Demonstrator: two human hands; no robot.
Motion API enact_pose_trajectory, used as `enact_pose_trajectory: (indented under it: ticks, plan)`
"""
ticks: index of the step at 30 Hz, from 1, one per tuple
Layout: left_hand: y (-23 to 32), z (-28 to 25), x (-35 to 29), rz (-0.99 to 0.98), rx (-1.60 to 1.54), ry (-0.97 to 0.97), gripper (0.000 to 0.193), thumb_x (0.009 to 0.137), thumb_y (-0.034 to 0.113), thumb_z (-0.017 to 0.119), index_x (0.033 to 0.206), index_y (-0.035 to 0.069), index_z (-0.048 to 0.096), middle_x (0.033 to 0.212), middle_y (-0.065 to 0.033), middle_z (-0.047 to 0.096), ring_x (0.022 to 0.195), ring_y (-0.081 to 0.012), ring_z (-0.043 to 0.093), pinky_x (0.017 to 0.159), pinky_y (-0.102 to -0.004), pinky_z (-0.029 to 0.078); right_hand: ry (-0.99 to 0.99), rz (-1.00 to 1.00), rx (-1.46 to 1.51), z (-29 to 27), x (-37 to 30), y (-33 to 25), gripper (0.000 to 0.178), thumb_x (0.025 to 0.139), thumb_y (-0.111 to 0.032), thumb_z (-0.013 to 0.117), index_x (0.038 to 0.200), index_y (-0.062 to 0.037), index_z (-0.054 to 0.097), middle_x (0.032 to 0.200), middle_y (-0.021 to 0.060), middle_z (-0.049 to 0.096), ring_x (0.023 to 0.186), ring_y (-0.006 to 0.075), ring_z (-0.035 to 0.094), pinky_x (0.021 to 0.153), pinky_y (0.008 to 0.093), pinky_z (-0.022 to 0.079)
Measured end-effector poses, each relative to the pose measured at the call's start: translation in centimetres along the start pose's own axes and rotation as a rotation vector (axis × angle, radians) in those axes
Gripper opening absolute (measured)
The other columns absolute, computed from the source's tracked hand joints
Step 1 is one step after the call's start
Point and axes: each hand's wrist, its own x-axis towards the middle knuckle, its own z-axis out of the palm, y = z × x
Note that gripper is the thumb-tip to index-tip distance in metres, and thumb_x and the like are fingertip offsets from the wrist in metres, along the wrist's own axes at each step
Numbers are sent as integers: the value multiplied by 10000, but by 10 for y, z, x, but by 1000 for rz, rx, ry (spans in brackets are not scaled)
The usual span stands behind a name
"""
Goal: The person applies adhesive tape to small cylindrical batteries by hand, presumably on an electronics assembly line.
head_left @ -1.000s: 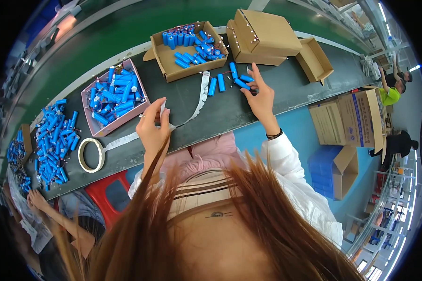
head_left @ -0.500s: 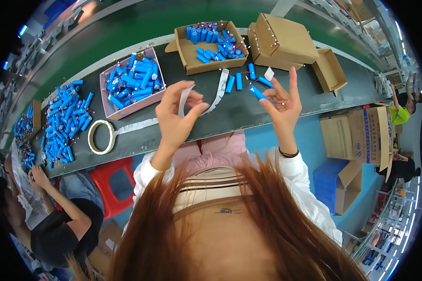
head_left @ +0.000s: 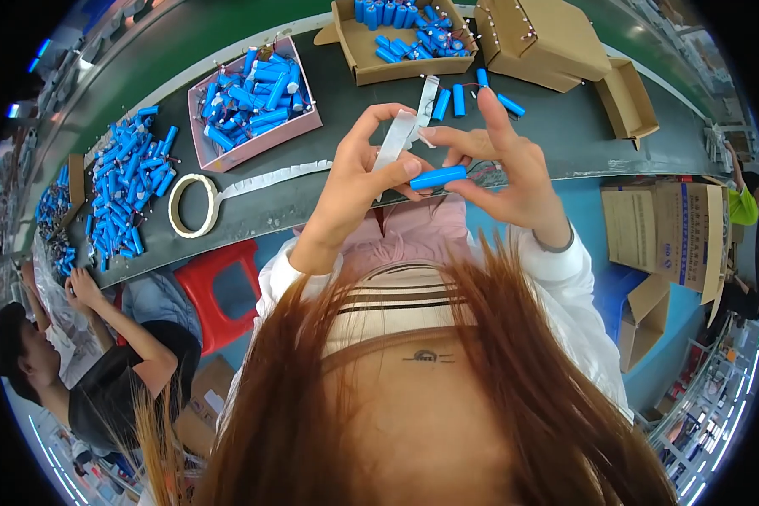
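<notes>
My left hand [head_left: 364,169] is closed round a strip of white tape [head_left: 395,142], its thumb tip against one end of a blue cylindrical battery [head_left: 438,177]. The battery lies across between both hands. My right hand [head_left: 506,173] has its thumb at the battery's other end, near the thin wires, while its index finger reaches to the tape's edge and another finger points up. The tape runs left from my left hand to a white tape roll [head_left: 193,206] on the table. Beyond my hands, several loose blue batteries [head_left: 459,100] lie beside the strip's far end.
A pink box [head_left: 257,139] full of batteries stands left, beside a heap of batteries [head_left: 126,190]. Cardboard boxes [head_left: 396,71] line the table's far side. A red stool [head_left: 219,295] and a seated person [head_left: 126,371] are at the left. Cartons [head_left: 662,232] stand right.
My right hand has brought the battery left and toward me, to my left hand. My hands were apart and now meet at the battery and tape. The view has shifted too.
</notes>
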Motion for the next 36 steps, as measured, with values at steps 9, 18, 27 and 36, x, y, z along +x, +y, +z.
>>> enact_pose_trajectory:
  ticks: [9,18,27,36]
  plan:
    - [-2,-1,-4,4,-58,62,604,692,-84,649,1183,67,331,785,-160,627,713,-189,630,624,-283,520,115,-150,40,10,10,9,918,647,65,687,1379,-20,139,1036,144,621,750,226,612,663,298,492]
    - [-2,6,-14,494,167,412,597,674,-114,666,1100,81,298,864,-205,625,793,-223,630,701,-292,506,550,183,462,20,5,-16,165,678,108,594,832,54,614,859,175,612,791,225,574,694,311,453]
    - [-7,11,-14,638,149,541,600,677,-124,661,1094,70,275,908,-234,597,841,-260,623,742,-328,517,409,137,560,29,4,-30,140,678,115,610,782,25,634,863,147,591,775,210,577,700,295,461]
    - [-15,8,-22,807,431,473,564,661,-118,683,1041,36,295,848,-229,613,777,-257,637,717,-325,522,300,403,907,30,24,-30,79,725,26,586,736,-23,525,937,162,574,745,169,539,667,264,448]
